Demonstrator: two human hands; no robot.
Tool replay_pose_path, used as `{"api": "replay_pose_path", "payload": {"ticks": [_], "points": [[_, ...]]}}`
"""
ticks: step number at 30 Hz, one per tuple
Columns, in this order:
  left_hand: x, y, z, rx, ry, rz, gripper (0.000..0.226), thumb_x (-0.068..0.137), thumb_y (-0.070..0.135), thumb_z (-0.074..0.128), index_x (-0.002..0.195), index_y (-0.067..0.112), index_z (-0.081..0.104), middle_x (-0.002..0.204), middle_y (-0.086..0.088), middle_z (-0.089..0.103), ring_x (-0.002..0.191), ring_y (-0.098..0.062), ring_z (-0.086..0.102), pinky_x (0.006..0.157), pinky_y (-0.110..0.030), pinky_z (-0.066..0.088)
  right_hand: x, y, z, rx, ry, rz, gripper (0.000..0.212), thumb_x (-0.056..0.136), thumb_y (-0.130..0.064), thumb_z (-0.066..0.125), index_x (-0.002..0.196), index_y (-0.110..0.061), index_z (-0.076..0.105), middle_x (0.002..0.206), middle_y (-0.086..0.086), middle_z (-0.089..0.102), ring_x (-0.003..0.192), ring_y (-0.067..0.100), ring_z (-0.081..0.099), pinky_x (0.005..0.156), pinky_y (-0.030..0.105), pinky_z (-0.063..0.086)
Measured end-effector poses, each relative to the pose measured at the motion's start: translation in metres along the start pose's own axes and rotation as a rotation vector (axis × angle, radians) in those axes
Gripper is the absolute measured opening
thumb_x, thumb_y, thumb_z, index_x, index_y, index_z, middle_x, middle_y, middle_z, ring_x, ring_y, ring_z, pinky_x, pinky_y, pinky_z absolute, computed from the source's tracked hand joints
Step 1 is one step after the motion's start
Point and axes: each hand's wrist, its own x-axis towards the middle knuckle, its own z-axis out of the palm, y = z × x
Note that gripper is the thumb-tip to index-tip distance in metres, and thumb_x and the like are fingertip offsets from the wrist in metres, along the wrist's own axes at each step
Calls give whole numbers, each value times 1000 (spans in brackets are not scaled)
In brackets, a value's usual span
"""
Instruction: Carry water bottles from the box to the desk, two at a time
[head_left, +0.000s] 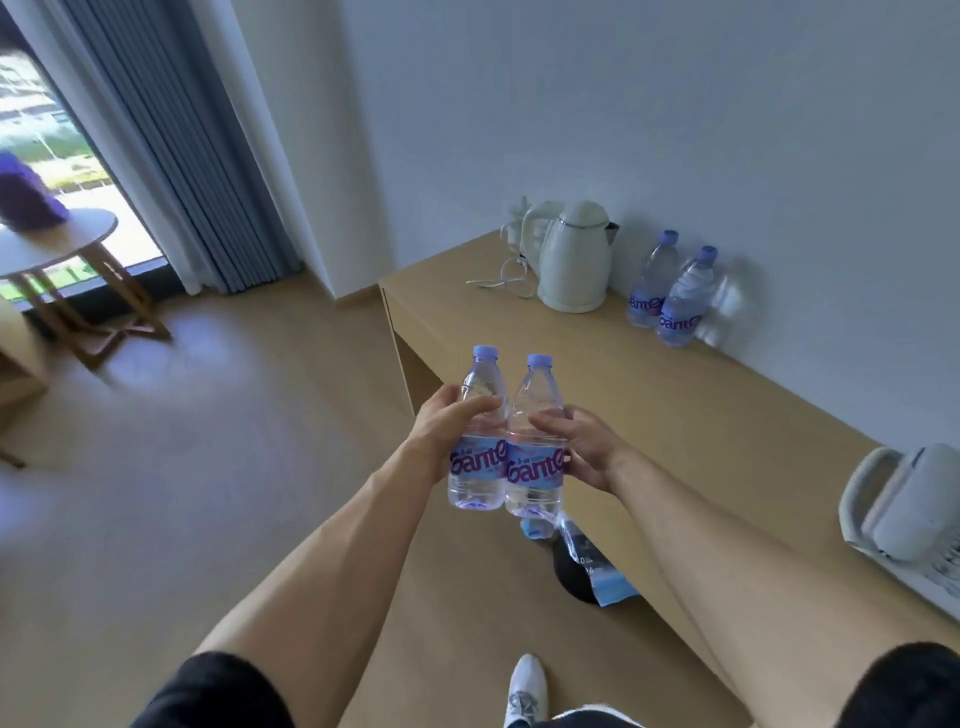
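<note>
the landmark here was the long light wooden desk (649, 415) against the white wall, and everything is placed from it, going left to right.

well left of the desk, by the window, stood a small round table (57, 244) with a blurred purple thing (28, 200) on it, no part of the job.

just off the desk's near left corner, over the floor, the left hand (447, 421) curled its fingers and thumb round the shoulder of 1 clear plastic water bottle with a pale blue cap (480, 431). touching it on the right, the right hand (582, 447) wrapped round a 2nd identical bottle (535, 441). both were upright and pressed side by side, likely so the pair travelled as 1 steady load and could be set down standing.

on the desk's far end sat a cream electric kettle (574, 260) with its white cord (504, 275) trailing left. right of the kettle, 2 more clear bottles (670, 291) stood close to the wall, probably to keep the front of the desk free; the carried pair would fit beside them.

at the desk's near right edge lay a white appliance (904, 509), too cropped to identify. the box was not in view.
</note>
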Motion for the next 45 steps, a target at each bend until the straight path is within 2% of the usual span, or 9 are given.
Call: {"api": "replay_pose_path", "payload": {"ticks": [6, 10, 13, 20, 25, 29, 33, 40, 45], "points": [[77, 34, 52, 27, -98, 0, 50, 70, 24, 86, 113, 16, 62, 101, -17, 75, 89, -35, 75, 81, -58, 60, 48, -38, -61, 50, 81, -55, 55, 80, -31, 79, 124, -7, 56, 112, 12, 69, 96, 26, 68, 72, 36, 54], [114, 44, 102, 74, -243, -5, 45, 80, 15, 80, 118, 8, 56, 85, -11, 77, 80, -28, 76, 62, -37, 61, 54, -45, -108, 115, 198, -85, 36, 84, -26, 77, 111, -13, 58, 98, 6, 70, 82, 19, 69, 63, 31, 53], [135, 45, 141, 111, -365, -10, 46, 82, 14, 78, 120, 6, 53, 84, -11, 75, 78, -27, 75, 64, -37, 60, 49, -48, -140, 163, 306, -104, 26, 87, -21, 74, 105, -15, 56, 92, 4, 67, 77, 16, 66, 62, 28, 50], [177, 45, 219, 181, -590, -25, 70, 56, 27, 88, 116, 10, 56, 93, -11, 75, 85, -30, 74, 71, -40, 59, 30, -58, -192, 174, 504, -128, 64, 79, -21, 83, 129, 7, 54, 117, 17, 69, 111, 35, 66, 95, 46, 51], [217, 49, 258, 309, -765, 35, 63, 54, 28, 89, 108, 17, 60, 104, -14, 72, 93, -29, 73, 82, -46, 59, 29, -57, -215, 156, 702, -180, 57, 81, -18, 82, 131, -3, 58, 126, 14, 69, 119, 31, 65, 109, 53, 45], [244, 57, 278, 407, -891, 79, 68, 54, 29, 90, 114, 22, 58, 109, -14, 73, 103, -28, 71, 88, -41, 55, 32, -63, -221, 135, 876, -181, 68, 66, -23, 88, 125, -9, 58, 123, 9, 70, 115, 23, 66, 98, 40, 53], [268, 61, 291, 457, -1012, 103, 66, 62, 14, 86, 119, 21, 53, 115, -13, 71, 107, -25, 70, 95, -38, 54, 38, -67, -223, 81, 954, -177, 55, 74, -3, 85, 121, -10, 57, 115, 5, 70, 109, 21, 67, 84, 28, 55], [281, 62, 312, 611, -1002, 273, 61, 70, 7, 85, 119, 23, 52, 114, -12, 66, 98, -23, 67, 91, -39, 56, 43, -70, -237, -68, 1079, -139, 59, 74, -1, 85, 123, -18, 56, 120, 8, 66, 112, 24, 62, 98, 45, 52], [278, 57, 325, 643, -944, 321, 64, 71, 8, 85, 121, 24, 50, 125, -5, 59, 111, -25, 61, 95, -47, 54, 45, -73, -256, -174, 1075, -118, 66, 71, 3, 86, 122, -26, 55, 119, -2, 64, 111, 24, 62, 95, 43, 54]]}}
